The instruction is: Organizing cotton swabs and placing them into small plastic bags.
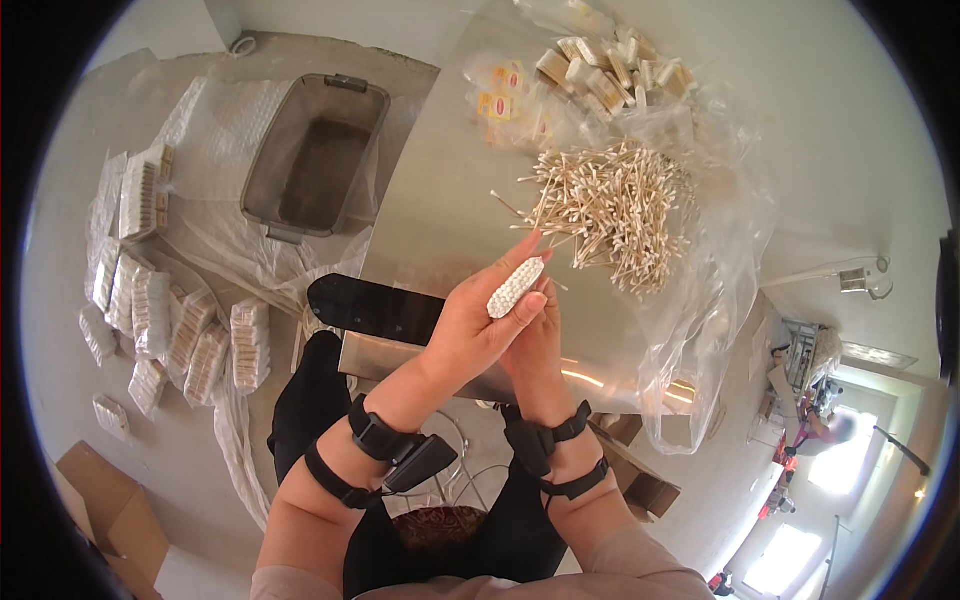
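A tight bundle of cotton swabs [515,288] is between my hands, its white tips facing up. My left hand [462,318] is closed round it, with the thumb along its side. Pressed close against it from the right is my right hand [535,345], also closed on the bundle; its fingers are partly hidden. Just beyond my fingertips lies a big heap of loose cotton swabs [615,210] on the metal table [425,210]. A few single swabs stick out at the heap's left side.
Filled swab packs [605,75] and clear printed bags [505,100] lie at the table's far end. Clear plastic sheeting [715,250] covers its right edge. On the floor to the left are a grey bin [265,165], several stacked packs [150,310] and a cardboard box [120,510].
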{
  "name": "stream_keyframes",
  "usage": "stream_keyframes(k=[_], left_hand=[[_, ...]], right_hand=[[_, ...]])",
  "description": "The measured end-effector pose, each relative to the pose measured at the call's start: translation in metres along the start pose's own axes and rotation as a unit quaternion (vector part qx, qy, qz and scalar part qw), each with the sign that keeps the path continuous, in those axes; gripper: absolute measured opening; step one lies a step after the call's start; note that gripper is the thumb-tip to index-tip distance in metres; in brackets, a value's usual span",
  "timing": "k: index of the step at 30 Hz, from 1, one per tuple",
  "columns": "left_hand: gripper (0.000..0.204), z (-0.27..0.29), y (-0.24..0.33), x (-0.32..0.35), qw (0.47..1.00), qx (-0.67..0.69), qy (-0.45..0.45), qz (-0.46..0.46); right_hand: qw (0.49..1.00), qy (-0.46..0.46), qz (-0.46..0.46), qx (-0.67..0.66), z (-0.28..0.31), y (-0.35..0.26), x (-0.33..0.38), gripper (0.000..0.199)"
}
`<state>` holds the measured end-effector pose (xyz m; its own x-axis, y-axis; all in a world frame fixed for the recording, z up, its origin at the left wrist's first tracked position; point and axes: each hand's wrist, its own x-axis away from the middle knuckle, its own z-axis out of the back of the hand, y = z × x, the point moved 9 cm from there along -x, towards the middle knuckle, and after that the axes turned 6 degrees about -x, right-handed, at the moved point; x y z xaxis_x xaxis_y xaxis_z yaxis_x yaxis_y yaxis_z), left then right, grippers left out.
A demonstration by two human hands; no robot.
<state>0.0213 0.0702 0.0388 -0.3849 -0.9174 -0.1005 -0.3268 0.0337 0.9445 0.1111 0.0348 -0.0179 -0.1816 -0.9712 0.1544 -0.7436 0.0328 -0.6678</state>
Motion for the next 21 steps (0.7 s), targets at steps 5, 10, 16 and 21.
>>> stream_keyframes(k=[5, 10, 16, 21], left_hand=[[0.060, -0.003, 0.001, -0.001, 0.997, -0.069, -0.013, -0.024], [0.065, -0.005, 0.005, 0.001, 0.993, -0.108, -0.025, -0.046], [0.069, -0.009, 0.012, 0.001, 0.983, -0.164, -0.039, -0.078], [0.071, -0.012, 0.012, 0.001, 0.974, -0.203, -0.053, -0.086]], right_hand=[[1.000, -0.010, -0.001, -0.018, 0.005, -0.002, 0.001, 0.030], [1.000, 0.028, 0.004, 0.014, 0.006, -0.003, 0.002, 0.031], [0.998, 0.045, -0.018, -0.032, 0.025, 0.006, -0.001, 0.031], [0.999, 0.035, -0.014, -0.026, 0.027, 0.005, -0.001, 0.031]])
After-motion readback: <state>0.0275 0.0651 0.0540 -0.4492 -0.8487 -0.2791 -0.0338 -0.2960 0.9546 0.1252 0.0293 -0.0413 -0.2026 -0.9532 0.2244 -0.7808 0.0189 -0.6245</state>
